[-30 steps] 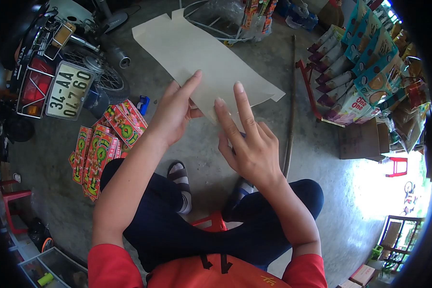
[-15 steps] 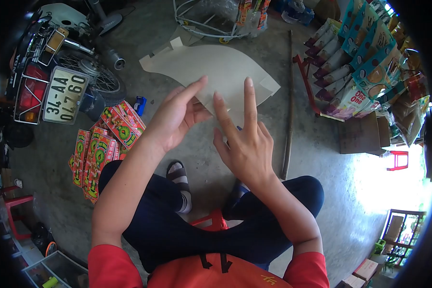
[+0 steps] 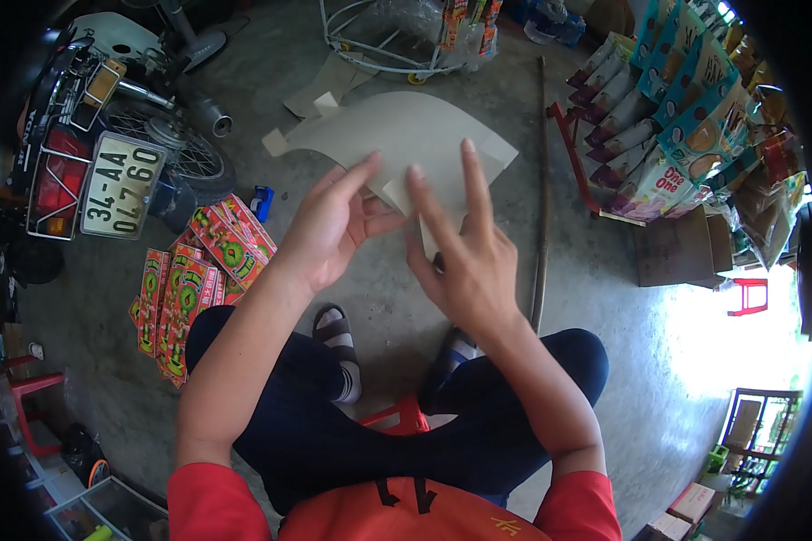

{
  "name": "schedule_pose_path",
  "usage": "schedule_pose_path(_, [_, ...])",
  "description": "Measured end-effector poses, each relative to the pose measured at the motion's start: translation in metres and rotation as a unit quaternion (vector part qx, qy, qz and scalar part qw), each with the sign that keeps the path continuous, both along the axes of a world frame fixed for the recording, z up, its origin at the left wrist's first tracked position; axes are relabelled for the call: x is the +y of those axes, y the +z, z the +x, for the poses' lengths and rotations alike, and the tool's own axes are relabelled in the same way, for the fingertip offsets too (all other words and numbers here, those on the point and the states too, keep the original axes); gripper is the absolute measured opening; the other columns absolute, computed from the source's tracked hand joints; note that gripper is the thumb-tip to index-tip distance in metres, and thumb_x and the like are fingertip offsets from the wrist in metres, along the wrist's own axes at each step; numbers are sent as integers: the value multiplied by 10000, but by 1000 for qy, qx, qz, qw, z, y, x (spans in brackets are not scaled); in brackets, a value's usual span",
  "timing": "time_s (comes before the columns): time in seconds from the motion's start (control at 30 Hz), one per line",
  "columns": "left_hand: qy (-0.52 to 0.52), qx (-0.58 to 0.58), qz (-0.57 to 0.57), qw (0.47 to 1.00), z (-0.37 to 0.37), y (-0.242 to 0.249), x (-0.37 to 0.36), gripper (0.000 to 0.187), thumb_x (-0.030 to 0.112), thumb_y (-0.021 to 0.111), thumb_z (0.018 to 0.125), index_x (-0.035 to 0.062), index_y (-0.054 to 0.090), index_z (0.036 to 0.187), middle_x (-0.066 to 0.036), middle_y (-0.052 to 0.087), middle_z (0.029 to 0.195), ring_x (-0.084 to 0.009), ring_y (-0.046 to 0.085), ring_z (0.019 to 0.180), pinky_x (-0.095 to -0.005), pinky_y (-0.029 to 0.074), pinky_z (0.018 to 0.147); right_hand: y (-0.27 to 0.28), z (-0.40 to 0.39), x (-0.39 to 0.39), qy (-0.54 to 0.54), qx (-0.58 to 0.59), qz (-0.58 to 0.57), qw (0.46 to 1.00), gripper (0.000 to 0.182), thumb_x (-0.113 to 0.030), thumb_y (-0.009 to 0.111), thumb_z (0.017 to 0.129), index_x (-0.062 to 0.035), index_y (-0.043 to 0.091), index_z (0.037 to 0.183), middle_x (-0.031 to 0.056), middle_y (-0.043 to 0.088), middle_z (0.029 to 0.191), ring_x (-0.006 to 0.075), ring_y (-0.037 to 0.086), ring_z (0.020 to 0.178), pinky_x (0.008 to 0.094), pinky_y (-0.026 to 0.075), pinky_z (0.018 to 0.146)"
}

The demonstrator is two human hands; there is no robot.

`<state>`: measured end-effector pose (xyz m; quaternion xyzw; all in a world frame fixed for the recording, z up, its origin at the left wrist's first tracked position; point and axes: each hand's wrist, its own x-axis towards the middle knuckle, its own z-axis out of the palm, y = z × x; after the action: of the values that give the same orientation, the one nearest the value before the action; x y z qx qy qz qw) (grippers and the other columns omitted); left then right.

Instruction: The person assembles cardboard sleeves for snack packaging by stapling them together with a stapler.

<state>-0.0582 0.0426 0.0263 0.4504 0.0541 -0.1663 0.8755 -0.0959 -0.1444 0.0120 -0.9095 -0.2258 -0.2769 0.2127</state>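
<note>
A pale cardboard sheet [image 3: 415, 122] with small folded tabs along its edges is held up in front of me, bowed into a curve. My left hand [image 3: 338, 216] grips its near left edge, thumb on top and the other fingers underneath. At the near right side is my right hand [image 3: 469, 261], its index and middle fingers stretched apart over the sheet's surface. A narrow flap [image 3: 429, 236] shows between the right thumb and index finger. The right ring and little fingers are curled and partly hidden.
Red printed boxes [image 3: 185, 288] lie piled on the floor at left, near a blue tape dispenser [image 3: 261, 204] and a parked motorbike [image 3: 122, 185]. A long pole [image 3: 542, 198] lies at right, before a rack of snack packets [image 3: 668, 135]. Flat cardboard [image 3: 320, 86] lies beyond.
The sheet has tilted and shifted slightly, its curve changing. My right thumb has moved in closer to the sheet's near edge, and a flap now shows there. The left hand has barely moved.
</note>
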Motion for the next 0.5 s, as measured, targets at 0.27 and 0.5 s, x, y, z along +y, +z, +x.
schedule_pose_path(0.27, [31,-61,-61,996,24,4,33,377,189,525,1055,-147,547,1224,-250,702,1167,-330,733,1094,-370,629,999,10,26,-37,-1,-96,38,995,874,-110,762,830,-29,362,1602,235,389,1624,370,701,1162,404,641,813])
schedule_pose_path(0.5, [-46,-73,-32,996,18,10,41,351,196,508,1080,-114,599,1219,-253,714,1126,-342,759,984,-375,684,841,6,28,-39,-7,-103,17,995,878,-77,764,801,-50,390,1595,238,376,1639,337,739,1052,386,630,815])
